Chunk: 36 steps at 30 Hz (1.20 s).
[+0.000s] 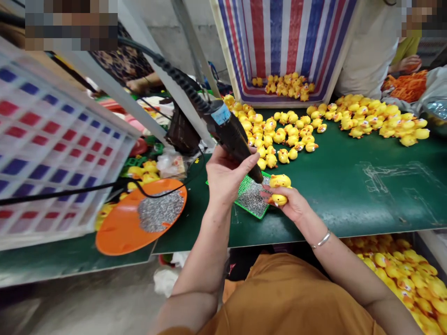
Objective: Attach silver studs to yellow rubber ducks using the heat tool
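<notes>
My right hand [291, 204] is curled shut around a yellow toy duck [280, 181]. My left hand [225, 174] is closed on a black tool [235, 144] with a cord, and its tip is just beside the duck. Under them, near the front edge of the green bench [335, 200], is a green tray [260, 215] of tiny silver bits [252, 197]. An orange plate [115, 237] of more bits sits toward the left. Piles of yellow ducks [289, 135] lie toward the back edge, and more ducks [398, 279] lie below the front edge.
</notes>
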### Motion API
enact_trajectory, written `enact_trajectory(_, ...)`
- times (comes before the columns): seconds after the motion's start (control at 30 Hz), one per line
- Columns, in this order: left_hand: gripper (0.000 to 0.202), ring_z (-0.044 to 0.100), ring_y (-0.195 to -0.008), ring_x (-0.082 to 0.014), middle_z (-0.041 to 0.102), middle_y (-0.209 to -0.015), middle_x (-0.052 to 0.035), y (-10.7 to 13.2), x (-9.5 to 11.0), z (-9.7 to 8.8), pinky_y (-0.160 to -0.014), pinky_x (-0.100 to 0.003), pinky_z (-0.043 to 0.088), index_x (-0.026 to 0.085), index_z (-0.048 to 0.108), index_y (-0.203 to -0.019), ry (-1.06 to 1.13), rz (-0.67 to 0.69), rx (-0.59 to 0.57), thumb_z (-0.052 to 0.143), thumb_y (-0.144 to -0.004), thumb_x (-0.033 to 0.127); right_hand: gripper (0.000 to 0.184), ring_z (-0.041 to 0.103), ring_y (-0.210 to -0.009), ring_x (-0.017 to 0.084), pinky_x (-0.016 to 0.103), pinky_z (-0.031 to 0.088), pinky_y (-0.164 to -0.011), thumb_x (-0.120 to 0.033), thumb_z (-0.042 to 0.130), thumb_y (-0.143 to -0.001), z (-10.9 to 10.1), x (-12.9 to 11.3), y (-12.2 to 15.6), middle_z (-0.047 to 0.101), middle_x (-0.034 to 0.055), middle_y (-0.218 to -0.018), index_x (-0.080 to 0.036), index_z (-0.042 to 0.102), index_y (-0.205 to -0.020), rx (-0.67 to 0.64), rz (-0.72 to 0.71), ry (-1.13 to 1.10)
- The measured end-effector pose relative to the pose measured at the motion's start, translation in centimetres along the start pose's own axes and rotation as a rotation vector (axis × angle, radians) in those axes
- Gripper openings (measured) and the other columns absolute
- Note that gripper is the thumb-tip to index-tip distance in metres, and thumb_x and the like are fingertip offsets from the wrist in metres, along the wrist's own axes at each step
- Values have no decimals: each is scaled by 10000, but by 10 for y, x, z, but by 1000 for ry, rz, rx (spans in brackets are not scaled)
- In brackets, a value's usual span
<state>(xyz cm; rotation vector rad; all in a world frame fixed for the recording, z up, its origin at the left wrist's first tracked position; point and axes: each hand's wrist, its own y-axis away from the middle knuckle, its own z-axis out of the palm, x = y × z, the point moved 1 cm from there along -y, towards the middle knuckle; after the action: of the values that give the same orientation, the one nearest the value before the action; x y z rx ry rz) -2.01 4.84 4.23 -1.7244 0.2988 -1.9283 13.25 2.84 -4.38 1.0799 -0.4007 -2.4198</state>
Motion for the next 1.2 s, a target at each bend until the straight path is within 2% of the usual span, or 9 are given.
enact_trajectory(0.13,673,681,-672,-147,655,-762,44,3,4,4,-639,-276,582,247,597,-1123,-78,39,-64,934,-546,331,259,729,-702,214,265,587,-581,-124,808,-600,-25,-2,20,752,96,-760,-119,698,-834,63,2,44)
enact_trajectory(0.2,601,636,-595,-127,611,-705,53,8,10,11,-574,-263,561,228,612,-1108,-68,-22,-134,908,-594,326,243,712,-630,196,254,581,-548,-125,810,-594,-38,-2,28,727,76,-667,-121,686,-802,131,16,64)
enact_trajectory(0.3,428,593,-537,-110,575,-649,61,17,18,31,-537,-263,554,200,624,-978,57,-107,-204,868,-645,315,296,682,-540,167,219,543,-473,-125,794,-599,-52,0,36,739,85,-673,-129,673,-870,190,34,96)
enact_trajectory(0.43,327,543,-450,-87,563,-595,71,32,26,64,-459,-235,471,202,583,-893,251,-104,-126,824,-703,314,377,688,-532,179,217,524,-437,-114,760,-611,-59,5,41,763,121,-728,-133,653,-972,216,75,93)
enact_trajectory(0.6,289,525,-436,-110,525,-552,72,47,27,90,-460,-272,447,250,575,-933,345,-55,-31,782,-765,362,148,685,-520,175,238,558,-459,-103,733,-653,-62,10,42,748,130,-676,-111,653,-778,245,143,71)
enact_trajectory(0.87,322,548,-435,-121,520,-547,73,57,20,97,-474,-294,461,251,562,-938,282,-52,-65,773,-772,428,178,700,-540,198,254,559,-468,-101,740,-641,-60,10,45,746,133,-679,-108,656,-798,211,126,59)
enact_trajectory(1.03,311,559,-450,-114,550,-559,73,60,17,101,-488,-282,474,233,560,-942,258,-78,-113,768,-783,401,219,696,-537,197,246,547,-466,-142,776,-584,-58,12,44,735,110,-662,-93,689,-779,124,69,49)
enact_trajectory(1.2,322,522,-398,-85,544,-522,83,60,15,106,-436,-241,452,205,556,-857,254,-94,-76,788,-753,403,239,682,-525,188,258,551,-488,-197,800,-544,-57,17,44,718,87,-620,-108,679,-730,65,60,41)
